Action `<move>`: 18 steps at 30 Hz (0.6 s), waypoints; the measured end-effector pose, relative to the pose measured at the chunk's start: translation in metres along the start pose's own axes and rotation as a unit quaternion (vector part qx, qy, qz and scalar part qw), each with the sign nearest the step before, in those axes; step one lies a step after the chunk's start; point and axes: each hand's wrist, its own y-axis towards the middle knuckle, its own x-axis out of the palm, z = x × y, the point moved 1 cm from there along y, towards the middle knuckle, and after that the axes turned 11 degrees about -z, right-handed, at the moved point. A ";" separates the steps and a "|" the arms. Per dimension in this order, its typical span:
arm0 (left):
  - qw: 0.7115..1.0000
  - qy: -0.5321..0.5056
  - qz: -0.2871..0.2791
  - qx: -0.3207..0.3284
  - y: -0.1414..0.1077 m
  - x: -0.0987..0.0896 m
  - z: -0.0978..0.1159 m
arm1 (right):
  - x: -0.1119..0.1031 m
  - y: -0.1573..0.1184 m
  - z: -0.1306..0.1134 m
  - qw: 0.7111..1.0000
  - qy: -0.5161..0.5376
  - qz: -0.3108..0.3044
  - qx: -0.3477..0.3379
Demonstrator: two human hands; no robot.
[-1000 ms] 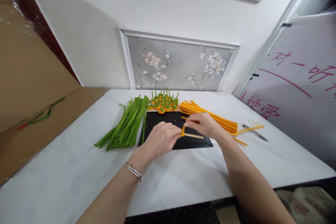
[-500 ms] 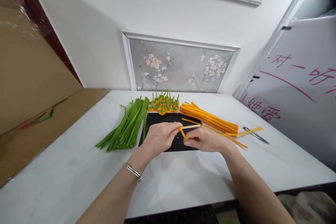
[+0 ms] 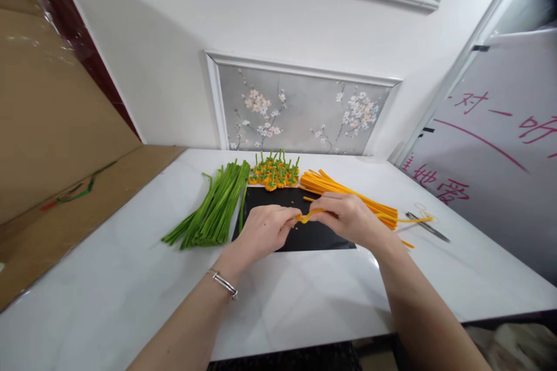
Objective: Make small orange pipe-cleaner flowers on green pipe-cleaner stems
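Note:
An orange pipe cleaner point(image 3: 306, 218) stretches in a short curve between my two hands over the black mat point(image 3: 317, 239). My left hand point(image 3: 267, 231), with a silver bracelet on its wrist, pinches one end, where the strip looks bunched. My right hand point(image 3: 348, 214) is closed on the other part, its fingertips pressed together. The pale stick seen earlier does not show; the hands may hide it. Behind the mat stand several small orange flowers point(image 3: 275, 171) with upright green stems.
Green pipe cleaners point(image 3: 215, 208) lie in a bundle left of the mat. Orange pipe cleaners point(image 3: 333, 184) lie in a bundle at the right. Tweezers point(image 3: 429, 226) rest farther right on the white table point(image 3: 270, 307). Cardboard point(image 3: 65, 203) borders the left side.
My right hand has moved up, and the pipe cleaner now runs across to it instead of hanging down. The pale stick between the hands has gone from sight. My left hand keeps its pinch.

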 end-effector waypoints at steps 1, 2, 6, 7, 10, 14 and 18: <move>1.000 0.000 -0.001 0.008 0.000 0.000 0.001 | 0.000 0.001 0.002 1.000 0.004 0.008 0.007; 1.000 0.001 -0.001 0.014 -0.001 -0.001 0.002 | -0.001 0.002 0.003 1.000 0.010 0.017 0.013; 1.000 0.008 0.006 0.027 -0.001 -0.001 0.004 | -0.005 0.006 0.010 0.998 0.034 0.041 0.034; 1.000 0.007 0.008 0.029 -0.001 -0.002 0.005 | -0.006 0.007 0.013 0.997 0.045 0.038 0.040; 0.999 0.001 0.011 0.037 0.000 -0.003 0.008 | -0.005 0.007 0.025 0.993 0.096 0.005 0.072; 0.998 -0.030 0.011 0.045 -0.002 -0.005 0.011 | 0.004 0.006 0.042 0.980 0.153 -0.075 0.102; 0.997 -0.061 0.029 0.045 -0.003 -0.003 0.010 | 0.014 0.004 0.045 0.971 0.186 -0.133 0.069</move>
